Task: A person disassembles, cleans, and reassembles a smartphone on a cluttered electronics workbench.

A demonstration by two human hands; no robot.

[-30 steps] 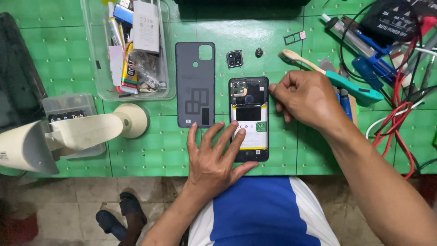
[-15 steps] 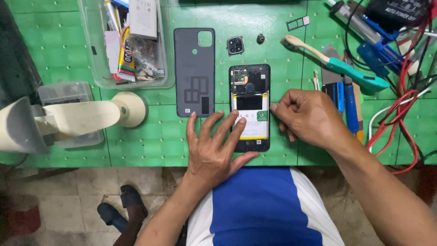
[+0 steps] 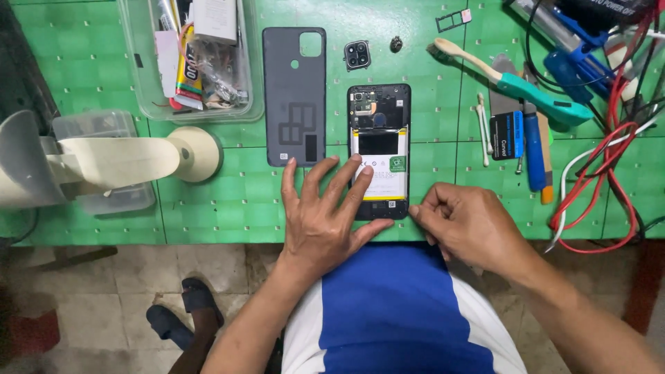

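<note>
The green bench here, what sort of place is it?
Probably a phone repair bench: an opened smartphone under the left hand, its removed back cover alongside, and hand tools and wires.

Blue shirt, white side panels; forearms bare; dark sandals on feet.

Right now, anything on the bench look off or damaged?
Nothing looks broken or spilled. The phone lies open on the green mat, battery showing; its back cover and camera bezel lie beside it. Left hand presses on it; right hand is at its lower right corner. Cables are tangled.
</note>
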